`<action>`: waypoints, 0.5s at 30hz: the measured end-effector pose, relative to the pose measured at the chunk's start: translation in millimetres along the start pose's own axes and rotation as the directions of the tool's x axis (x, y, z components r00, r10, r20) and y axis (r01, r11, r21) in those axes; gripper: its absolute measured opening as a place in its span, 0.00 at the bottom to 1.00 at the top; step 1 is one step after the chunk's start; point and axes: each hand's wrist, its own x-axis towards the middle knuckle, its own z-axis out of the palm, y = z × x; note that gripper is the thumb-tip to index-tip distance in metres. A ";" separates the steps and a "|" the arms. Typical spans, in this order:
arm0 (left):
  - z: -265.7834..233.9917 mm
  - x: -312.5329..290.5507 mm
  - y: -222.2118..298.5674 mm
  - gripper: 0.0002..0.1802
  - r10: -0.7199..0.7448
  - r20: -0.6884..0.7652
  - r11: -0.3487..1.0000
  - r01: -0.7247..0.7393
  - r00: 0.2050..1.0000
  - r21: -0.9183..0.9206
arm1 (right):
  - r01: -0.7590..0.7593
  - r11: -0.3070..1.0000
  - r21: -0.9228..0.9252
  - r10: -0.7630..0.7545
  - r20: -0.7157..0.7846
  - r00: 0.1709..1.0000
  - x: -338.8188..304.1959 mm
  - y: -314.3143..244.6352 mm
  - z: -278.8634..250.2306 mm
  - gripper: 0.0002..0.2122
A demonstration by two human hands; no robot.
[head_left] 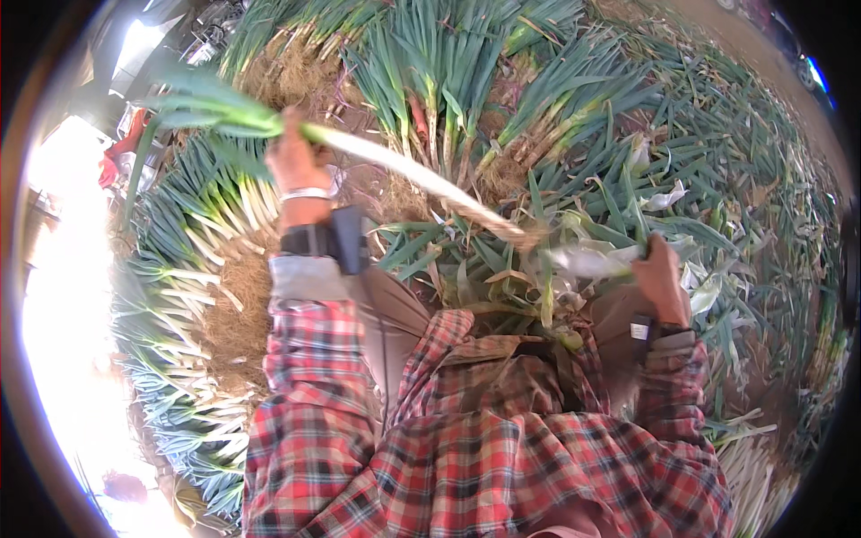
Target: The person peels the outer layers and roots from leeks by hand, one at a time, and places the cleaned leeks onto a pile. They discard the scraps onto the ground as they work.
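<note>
My left hand (296, 166), raised at the upper left, is closed round a long green onion (404, 166) where its green leaves meet the white stem. The stem slants down to the right, and its root end, blurred, hangs above my lap. Off to the right, my right hand (662, 278) grips a whitish peeled outer leaf (594, 261) that stretches toward the root end. Blur hides whether the leaf still touches the onion. Torn green leaves (484, 278) lie below, between my knees.
Peeled green onions (202, 296) with white stems form a curved row on the left. Unpeeled bundles (435, 81) with earthy roots lie ahead. Stripped leaves (717, 188) cover the ground on the right. More white stems (753, 475) show at the lower right.
</note>
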 end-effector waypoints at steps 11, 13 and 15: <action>-8.3 -31.0 19.6 0.15 -0.011 0.603 0.782 0.383 0.798 -0.492 | 0.359 0.519 0.775 -0.696 0.140 0.704 -12.5 -161.7 -6.4 0.18; 2.8 -55.3 15.4 0.19 0.014 0.761 0.753 0.494 0.649 -0.435 | 0.110 0.397 0.911 -0.740 0.247 0.625 -31.7 -198.7 15.8 0.11; 2.6 -72.3 15.8 0.20 -0.094 0.704 0.852 0.422 0.704 -0.309 | 0.169 0.513 0.842 -0.717 0.312 0.624 -48.6 -212.8 12.9 0.11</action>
